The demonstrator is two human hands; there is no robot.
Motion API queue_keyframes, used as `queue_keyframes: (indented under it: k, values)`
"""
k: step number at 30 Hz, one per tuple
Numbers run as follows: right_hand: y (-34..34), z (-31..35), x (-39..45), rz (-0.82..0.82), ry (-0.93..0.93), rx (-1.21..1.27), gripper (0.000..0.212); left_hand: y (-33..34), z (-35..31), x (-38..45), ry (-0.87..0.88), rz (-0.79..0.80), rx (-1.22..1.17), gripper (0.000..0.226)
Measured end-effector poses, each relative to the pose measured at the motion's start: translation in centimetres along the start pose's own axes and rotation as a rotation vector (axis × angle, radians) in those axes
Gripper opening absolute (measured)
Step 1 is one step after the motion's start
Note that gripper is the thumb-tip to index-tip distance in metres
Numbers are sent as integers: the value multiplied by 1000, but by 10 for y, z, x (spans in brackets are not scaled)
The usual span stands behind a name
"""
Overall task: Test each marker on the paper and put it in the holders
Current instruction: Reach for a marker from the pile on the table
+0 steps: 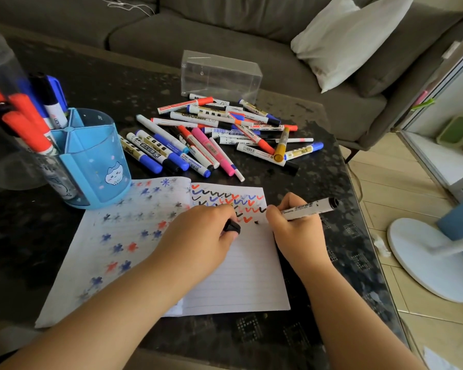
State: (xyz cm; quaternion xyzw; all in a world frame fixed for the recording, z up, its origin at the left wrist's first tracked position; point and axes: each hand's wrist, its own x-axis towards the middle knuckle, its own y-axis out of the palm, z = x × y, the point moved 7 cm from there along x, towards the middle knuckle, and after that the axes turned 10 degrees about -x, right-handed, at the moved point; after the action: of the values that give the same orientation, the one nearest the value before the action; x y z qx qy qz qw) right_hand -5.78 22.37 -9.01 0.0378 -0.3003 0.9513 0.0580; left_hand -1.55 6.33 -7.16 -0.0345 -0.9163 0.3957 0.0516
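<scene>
Now | right hand [294, 228] grip clamped on slim white marker [309, 206]; left hand [201, 233] pinching black cap [231, 227] | lined paper [238, 276]

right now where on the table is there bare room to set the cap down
Bare tabletop lies right of the paper, below the marker pile. More lies between the blue holder and the clear box. The pile itself is crowded.

Home living room, grey sofa [225, 30] with white cushion [342, 41], dark coffee table [332, 263], tiled floor [385, 182]
</scene>
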Motion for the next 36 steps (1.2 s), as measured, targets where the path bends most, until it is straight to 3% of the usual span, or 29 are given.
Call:
queue_keyframes:
  k: [8, 11, 15, 17, 26, 30, 36]
  values:
    - [-7, -2, -1, -57, 62, 37, 33, -8, -4, -2, 1, -56, -128, 11]
    - [-17, 16, -3, -32, 72, 177, 29, -23, 5, 1, -145, -131, -452, 8]
    - [-16, 48, -15, 148, 72, 511, 25, -25, 12, 0, -355, -137, -1093, 21]
    - [-16, 53, -20, 155, 84, 570, 24, -25, 11, -2, -369, -131, -1170, 23]
    - [-9, 61, -25, 196, 52, 617, 37, -25, -12, -11, -228, 95, -1007, 18]
    - [-10, 58, -22, 173, 49, 559, 33, -19, -18, -12, -136, 215, -774, 16]
    - [-23, 54, -20, 65, 115, 565, 30, -23, -13, -10, -137, 132, -690, 11]
